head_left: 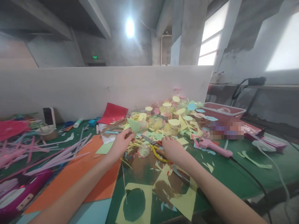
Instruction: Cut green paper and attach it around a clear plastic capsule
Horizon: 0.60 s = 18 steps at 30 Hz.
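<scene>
Pinched in my left hand (123, 140) is a pale green piece of paper (134, 125), held up above the littered table. My right hand (172, 150) is closed around the handles of a pair of scissors (160, 156) with yellow and red grips. The scissor blades (149, 139) point left toward the held paper and do not touch it. Some of my right fingers are hidden behind the hand. Between my hands a small clear plastic cup (143, 150) stands among yellow and green paper scraps.
Behind the scraps is a pile of plastic cups with paper discs (174, 122). A pink glue gun (216, 147) with a black cord lies right, near a pink basket (224, 109). Orange sheets (79, 174) and pink strips (63, 158) cover the left; cut-out yellow paper (146, 202) lies in front.
</scene>
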### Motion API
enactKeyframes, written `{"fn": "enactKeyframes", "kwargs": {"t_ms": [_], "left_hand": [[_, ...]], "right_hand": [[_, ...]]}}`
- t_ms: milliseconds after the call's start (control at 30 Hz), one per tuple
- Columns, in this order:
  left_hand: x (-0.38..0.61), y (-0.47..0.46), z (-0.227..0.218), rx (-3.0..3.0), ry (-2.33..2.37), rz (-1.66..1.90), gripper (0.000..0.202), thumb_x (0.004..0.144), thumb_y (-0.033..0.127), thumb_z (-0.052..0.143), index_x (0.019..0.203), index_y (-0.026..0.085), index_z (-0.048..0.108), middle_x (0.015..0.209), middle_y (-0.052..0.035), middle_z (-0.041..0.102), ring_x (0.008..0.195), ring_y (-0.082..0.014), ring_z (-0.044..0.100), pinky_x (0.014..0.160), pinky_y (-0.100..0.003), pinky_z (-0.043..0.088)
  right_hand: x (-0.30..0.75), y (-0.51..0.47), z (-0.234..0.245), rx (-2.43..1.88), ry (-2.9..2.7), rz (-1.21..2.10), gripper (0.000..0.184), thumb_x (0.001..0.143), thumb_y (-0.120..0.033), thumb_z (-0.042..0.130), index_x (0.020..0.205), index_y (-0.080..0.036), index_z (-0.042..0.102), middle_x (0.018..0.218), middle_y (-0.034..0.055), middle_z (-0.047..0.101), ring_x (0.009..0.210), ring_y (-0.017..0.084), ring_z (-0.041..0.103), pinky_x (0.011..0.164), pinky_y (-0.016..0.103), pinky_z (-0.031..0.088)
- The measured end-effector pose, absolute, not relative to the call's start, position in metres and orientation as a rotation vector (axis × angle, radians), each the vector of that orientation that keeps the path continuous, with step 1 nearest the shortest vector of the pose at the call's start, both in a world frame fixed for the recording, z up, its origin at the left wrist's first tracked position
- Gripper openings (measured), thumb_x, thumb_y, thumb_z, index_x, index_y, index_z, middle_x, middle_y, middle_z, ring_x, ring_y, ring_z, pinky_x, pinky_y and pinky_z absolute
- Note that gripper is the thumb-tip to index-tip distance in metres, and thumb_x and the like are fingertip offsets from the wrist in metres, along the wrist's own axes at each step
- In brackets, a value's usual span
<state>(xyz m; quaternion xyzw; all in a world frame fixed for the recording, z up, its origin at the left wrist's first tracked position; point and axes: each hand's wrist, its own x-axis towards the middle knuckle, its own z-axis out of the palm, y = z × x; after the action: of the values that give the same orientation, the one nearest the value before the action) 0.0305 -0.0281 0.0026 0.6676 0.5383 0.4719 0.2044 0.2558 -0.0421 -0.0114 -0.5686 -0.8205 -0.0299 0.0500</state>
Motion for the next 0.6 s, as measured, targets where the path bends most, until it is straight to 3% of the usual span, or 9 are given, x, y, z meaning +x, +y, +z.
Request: {"fn": "enactKeyframes", "kwargs": {"t_ms": [433, 600], "left_hand": [[0.0228, -0.0189, -0.0027, 1.569, 1.436, 1.494, 0.037, 0.063, 0.053, 0.068, 0.075, 0.020, 0.056, 0.065, 0.0026, 0.061, 0.059, -0.0167, 0.062, 0.062, -0.029, 0.047], [0.0193, -0.0169, -0.0036, 1.530, 1.411, 1.540, 0.043, 0.063, 0.058, 0.070, 0.075, 0.019, 0.057, 0.065, 0.0017, 0.062, 0.061, -0.0181, 0.063, 0.064, -0.030, 0.048]], "right_hand": [[0.2501, -0.0466, -0.0104, -1.713, -2.414, -0.016, 0.025, 0.094, -0.017, 0.050, 0.110, -0.004, 0.063, 0.106, 0.0245, 0.065, 0.099, 0.030, 0.065, 0.076, 0.033, 0.051], [0.2474, -0.0456, -0.0081, -1.625, -2.292, 0.180, 0.025, 0.094, -0.018, 0.049, 0.109, -0.002, 0.060, 0.111, 0.0244, 0.061, 0.098, 0.031, 0.063, 0.083, 0.036, 0.049]]}}
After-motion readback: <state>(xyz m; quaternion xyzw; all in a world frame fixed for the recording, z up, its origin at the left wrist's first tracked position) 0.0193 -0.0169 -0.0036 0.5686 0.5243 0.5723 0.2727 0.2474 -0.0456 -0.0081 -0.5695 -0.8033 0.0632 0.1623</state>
